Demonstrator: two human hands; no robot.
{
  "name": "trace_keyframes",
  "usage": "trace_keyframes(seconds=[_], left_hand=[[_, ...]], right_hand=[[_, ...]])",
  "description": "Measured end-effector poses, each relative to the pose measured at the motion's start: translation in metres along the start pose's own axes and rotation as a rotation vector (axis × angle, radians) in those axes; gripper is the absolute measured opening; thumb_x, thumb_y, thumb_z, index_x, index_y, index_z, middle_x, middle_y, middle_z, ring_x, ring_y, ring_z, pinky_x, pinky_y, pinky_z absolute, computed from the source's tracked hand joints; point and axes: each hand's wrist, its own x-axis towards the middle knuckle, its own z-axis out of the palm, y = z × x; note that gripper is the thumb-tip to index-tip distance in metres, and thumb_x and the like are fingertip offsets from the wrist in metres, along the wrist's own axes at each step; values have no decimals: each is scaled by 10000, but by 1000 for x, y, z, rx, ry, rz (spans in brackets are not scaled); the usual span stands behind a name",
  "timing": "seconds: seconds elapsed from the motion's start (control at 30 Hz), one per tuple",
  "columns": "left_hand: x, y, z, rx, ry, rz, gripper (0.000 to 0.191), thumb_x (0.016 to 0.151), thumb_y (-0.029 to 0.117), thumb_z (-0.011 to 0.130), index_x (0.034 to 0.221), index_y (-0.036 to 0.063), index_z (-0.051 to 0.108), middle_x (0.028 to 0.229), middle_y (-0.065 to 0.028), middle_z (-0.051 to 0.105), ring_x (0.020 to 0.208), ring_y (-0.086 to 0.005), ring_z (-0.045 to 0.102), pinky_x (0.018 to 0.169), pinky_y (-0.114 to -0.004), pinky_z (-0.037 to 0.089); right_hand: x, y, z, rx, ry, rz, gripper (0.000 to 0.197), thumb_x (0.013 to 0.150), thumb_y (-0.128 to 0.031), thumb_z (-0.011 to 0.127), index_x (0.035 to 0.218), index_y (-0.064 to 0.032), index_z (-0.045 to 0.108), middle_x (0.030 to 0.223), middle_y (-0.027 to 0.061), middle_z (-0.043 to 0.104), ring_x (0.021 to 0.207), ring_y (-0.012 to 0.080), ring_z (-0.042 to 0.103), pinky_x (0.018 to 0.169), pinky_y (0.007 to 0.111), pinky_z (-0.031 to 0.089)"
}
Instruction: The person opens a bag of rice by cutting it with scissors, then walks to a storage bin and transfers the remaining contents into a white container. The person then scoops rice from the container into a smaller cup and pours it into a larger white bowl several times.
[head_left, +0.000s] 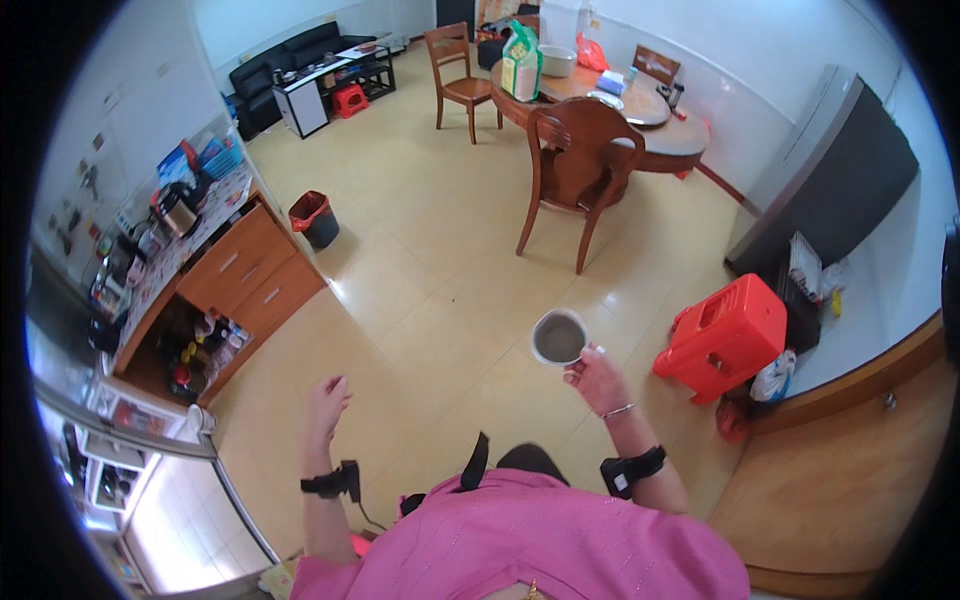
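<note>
My right hand (600, 381) grips a round, pale-rimmed cup (560, 337) by its near right side, out in front of me above the tiled floor. The cup's inside looks grey-brown; whether that is contents or its bottom I cannot tell. My left hand (328, 405) hangs in the air to the left, fingers loosely bent, with nothing visible in it. A black strap with a small device (634, 471) circles my right forearm. A similar strap (330, 480) with a cable is on my left forearm.
Red plastic stools (731, 337) stand stacked at the right, beside a refrigerator (832, 172). Ahead are a wooden chair (577, 150) and a round dining table (667, 142). A lined trash bin (316, 221) sits near a wooden cabinet (240, 262) at the left.
</note>
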Motion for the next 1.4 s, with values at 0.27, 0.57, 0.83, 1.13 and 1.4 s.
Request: trace_keyframes(seconds=[0.27,0.57,0.83,1.13,1.4], left_hand=[[165,147,125,86,-266,319,324,914,253,574,1124,8,596,974,-69,635,853,-147,622,732,-261,490],[322,234,149,90,-138,180,301,911,244,584,1125,33,601,995,-56,632,863,-133,626,727,-264,491],[509,296,164,135,-189,177,283,908,234,588,1082,14,618,928,-46,653,805,-130,639,677,-244,494],[740,459,276,243,-453,418,279,897,214,594,1035,-27,625,853,-74,662,768,-137,641,692,-246,490],[829,616,410,369,-662,849,210,895,179,610,963,-15,655,835,-41,652,763,-98,606,712,-237,477]], right_hand=[[177,-76,-7,55,21,-56,133,871,-188,589,956,-107,525,851,26,611,760,131,593,653,276,481],[407,-160,48,-1,-103,3,156,875,-195,572,976,-89,519,831,16,588,722,110,550,654,265,457],[575,-188,78,-8,-161,-40,220,858,-205,588,1017,-76,508,833,19,589,730,114,551,660,265,449],[721,-236,109,36,39,-246,284,837,-225,602,1061,-74,515,875,27,603,740,117,554,667,258,457],[810,-295,125,-22,80,-407,496,776,-174,641,1207,0,466,1010,63,578,853,150,569,741,274,473]])
